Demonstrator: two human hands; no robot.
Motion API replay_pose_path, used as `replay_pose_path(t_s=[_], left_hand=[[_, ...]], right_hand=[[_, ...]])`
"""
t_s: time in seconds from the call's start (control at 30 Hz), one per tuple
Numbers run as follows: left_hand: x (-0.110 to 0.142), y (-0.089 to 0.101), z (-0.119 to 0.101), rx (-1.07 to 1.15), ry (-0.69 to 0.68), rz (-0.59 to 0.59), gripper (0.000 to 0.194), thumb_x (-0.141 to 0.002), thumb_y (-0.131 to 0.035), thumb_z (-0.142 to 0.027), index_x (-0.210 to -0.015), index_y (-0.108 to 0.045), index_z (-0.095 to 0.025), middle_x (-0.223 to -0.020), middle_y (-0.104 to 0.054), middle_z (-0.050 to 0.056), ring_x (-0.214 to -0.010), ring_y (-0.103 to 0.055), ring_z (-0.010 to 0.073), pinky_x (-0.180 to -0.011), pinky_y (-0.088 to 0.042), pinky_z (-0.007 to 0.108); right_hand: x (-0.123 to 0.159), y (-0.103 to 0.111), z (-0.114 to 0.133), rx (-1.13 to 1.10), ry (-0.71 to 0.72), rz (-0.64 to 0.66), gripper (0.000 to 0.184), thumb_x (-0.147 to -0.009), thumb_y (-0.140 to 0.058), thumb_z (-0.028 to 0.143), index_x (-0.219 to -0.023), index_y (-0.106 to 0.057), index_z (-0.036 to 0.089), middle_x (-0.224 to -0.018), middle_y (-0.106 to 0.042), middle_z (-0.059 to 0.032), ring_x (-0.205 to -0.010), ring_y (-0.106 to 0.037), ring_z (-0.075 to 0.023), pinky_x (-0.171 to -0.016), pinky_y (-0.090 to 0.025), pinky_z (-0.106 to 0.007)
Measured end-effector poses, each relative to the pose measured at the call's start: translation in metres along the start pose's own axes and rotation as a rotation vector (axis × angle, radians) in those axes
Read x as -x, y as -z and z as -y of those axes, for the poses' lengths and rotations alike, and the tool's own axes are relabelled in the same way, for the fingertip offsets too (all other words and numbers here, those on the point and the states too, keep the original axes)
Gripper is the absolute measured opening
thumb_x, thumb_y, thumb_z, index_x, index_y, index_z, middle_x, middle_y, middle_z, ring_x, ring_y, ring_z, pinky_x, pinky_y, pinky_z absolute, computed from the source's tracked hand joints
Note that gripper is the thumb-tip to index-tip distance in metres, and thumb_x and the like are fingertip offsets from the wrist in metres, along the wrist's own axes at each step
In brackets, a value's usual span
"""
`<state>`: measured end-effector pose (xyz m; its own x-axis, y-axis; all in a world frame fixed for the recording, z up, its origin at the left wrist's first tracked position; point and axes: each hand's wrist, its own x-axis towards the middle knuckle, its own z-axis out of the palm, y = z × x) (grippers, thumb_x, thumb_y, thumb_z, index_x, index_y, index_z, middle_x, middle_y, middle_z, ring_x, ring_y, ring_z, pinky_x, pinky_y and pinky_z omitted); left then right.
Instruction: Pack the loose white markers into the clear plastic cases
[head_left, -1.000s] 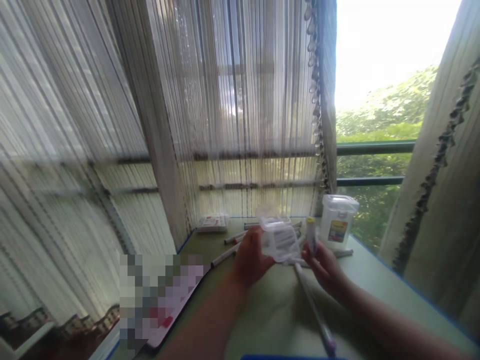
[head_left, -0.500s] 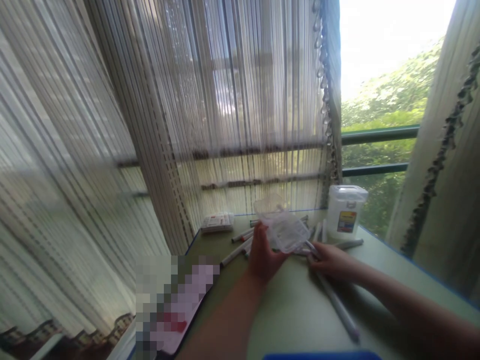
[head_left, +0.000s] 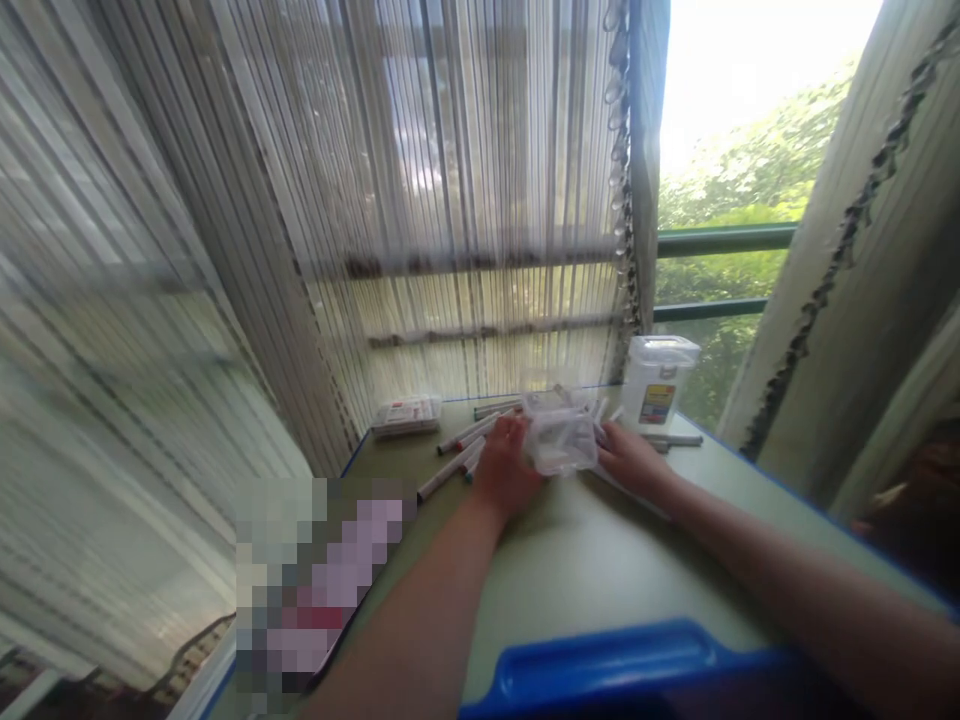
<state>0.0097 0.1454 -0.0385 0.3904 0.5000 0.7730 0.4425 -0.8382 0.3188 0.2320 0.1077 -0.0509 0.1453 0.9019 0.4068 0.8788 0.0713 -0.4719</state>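
Observation:
A clear plastic box [head_left: 564, 445] with its lid raised stands tilted over the table, its mouth facing me. My left hand [head_left: 508, 468] is closed round its left side. Close against the box's right wall is my right hand [head_left: 637, 462], fingers bent inward; blur hides what is in them. Several white markers [head_left: 466, 432] with dark, red and green ends lie loose to the left of the box and behind it. Another pale marker lies partly under my right forearm.
At the back right stands a clear lidded container [head_left: 660, 385] with a yellow label. A flat clear case [head_left: 407, 415] lies at the back left. A pixelated pinkish object [head_left: 337, 590] is at the left edge, a blue chair back [head_left: 607, 655] in front. Curtains [head_left: 450, 200] hang behind.
The view has shifted, showing more of the blue chair back. The box has been lowered and turned more upright. My right hand has moved in against its right side.

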Motion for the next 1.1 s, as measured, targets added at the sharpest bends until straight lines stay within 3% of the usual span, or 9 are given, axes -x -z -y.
replay_pose_path(t_s=[0.2,0.27,0.37,0.4,0.53,0.6,0.8,0.97,1.1], left_hand=[[-0.003,-0.008,0.011,0.08,0.011,0.053,0.056,-0.067,-0.071,-0.022,-0.116,-0.044,-0.022,-0.118,-0.056,0.013,-0.112,-0.055,0.03,-0.096,-0.046,0.051],[-0.004,-0.007,0.011,0.089,0.069,0.068,0.055,-0.068,-0.069,-0.024,-0.117,-0.043,-0.022,-0.118,-0.057,0.012,-0.111,-0.056,0.029,-0.095,-0.047,0.05],[-0.004,-0.002,0.006,0.072,0.142,0.098,0.053,-0.068,-0.07,-0.024,-0.116,-0.045,-0.022,-0.119,-0.058,0.01,-0.113,-0.056,0.0286,-0.095,-0.046,0.048],[-0.004,-0.001,0.004,0.068,0.162,0.105,0.053,-0.068,-0.07,-0.024,-0.115,-0.046,-0.022,-0.119,-0.058,0.01,-0.113,-0.056,0.0283,-0.095,-0.047,0.046],[-0.003,-0.001,0.003,0.077,0.195,0.105,0.054,-0.066,-0.073,-0.025,-0.113,-0.047,-0.021,-0.117,-0.059,0.01,-0.11,-0.057,0.0279,-0.092,-0.048,0.044],[-0.002,-0.003,0.006,0.074,0.197,0.109,0.052,-0.065,-0.073,-0.024,-0.111,-0.048,-0.021,-0.116,-0.06,0.01,-0.108,-0.057,0.0279,-0.092,-0.048,0.045],[-0.001,-0.004,0.005,0.025,0.186,0.122,0.051,-0.066,-0.071,-0.021,-0.112,-0.048,-0.021,-0.113,-0.061,0.009,-0.107,-0.057,0.0267,-0.093,-0.048,0.043],[-0.003,-0.003,0.001,-0.019,0.159,0.128,0.056,-0.065,-0.073,-0.021,-0.115,-0.047,-0.018,-0.115,-0.061,0.012,-0.111,-0.057,0.029,-0.095,-0.047,0.044],[-0.001,-0.004,0.003,-0.028,0.179,0.112,0.061,-0.062,-0.073,-0.019,-0.116,-0.046,-0.019,-0.114,-0.061,0.011,-0.109,-0.059,0.0285,-0.093,-0.048,0.045]], right_hand=[[-0.022,0.002,0.012,-0.289,-0.115,-0.116,0.02,-0.081,-0.042,0.03,-0.075,-0.058,0.019,-0.071,-0.064,-0.0063,-0.066,-0.058,-0.0206,-0.06,-0.043,-0.031],[-0.028,0.002,0.016,-0.378,-0.08,-0.182,0.022,-0.08,-0.043,0.028,-0.087,-0.061,0.017,-0.07,-0.064,-0.0048,-0.065,-0.058,-0.0196,-0.061,-0.045,-0.031],[-0.028,0.002,0.017,-0.416,0.048,-0.327,0.043,-0.081,-0.047,0.028,-0.122,-0.052,0.017,-0.073,-0.065,-0.0027,-0.063,-0.058,-0.018,-0.063,-0.046,-0.032],[-0.026,0.002,0.017,-0.417,0.101,-0.347,0.044,-0.083,-0.047,0.03,-0.126,-0.051,0.017,-0.073,-0.065,-0.0024,-0.059,-0.057,-0.0168,-0.06,-0.046,-0.031],[-0.011,0.014,0.013,-0.457,0.276,-0.383,0.026,-0.088,-0.046,0.033,-0.103,-0.062,0.019,-0.069,-0.061,-0.0009,-0.05,-0.051,-0.0112,-0.048,-0.041,-0.024],[-0.002,0.026,0.014,-0.423,0.394,-0.403,0.023,-0.089,-0.048,0.029,-0.105,-0.061,0.019,-0.063,-0.057,0.0018,-0.048,-0.05,-0.0108,-0.045,-0.041,-0.023],[0.029,0.058,0.039,-0.163,0.944,-0.539,0.023,-0.081,-0.056,0.016,-0.103,-0.059,0.023,-0.071,-0.067,-0.002,-0.056,-0.063,-0.0148,-0.053,-0.049,-0.025],[0.047,0.059,0.056,-0.194,1.075,-0.436,0.021,-0.088,-0.046,0.026,-0.103,-0.058,0.019,-0.06,-0.063,-0.0009,-0.05,-0.061,-0.0155,-0.051,-0.05,-0.028],[0.048,0.05,0.059,-0.189,1.067,-0.395,0.022,-0.084,-0.049,0.018,-0.104,-0.057,0.018,-0.068,-0.069,-0.003,-0.054,-0.064,-0.0155,-0.053,-0.051,-0.027]])
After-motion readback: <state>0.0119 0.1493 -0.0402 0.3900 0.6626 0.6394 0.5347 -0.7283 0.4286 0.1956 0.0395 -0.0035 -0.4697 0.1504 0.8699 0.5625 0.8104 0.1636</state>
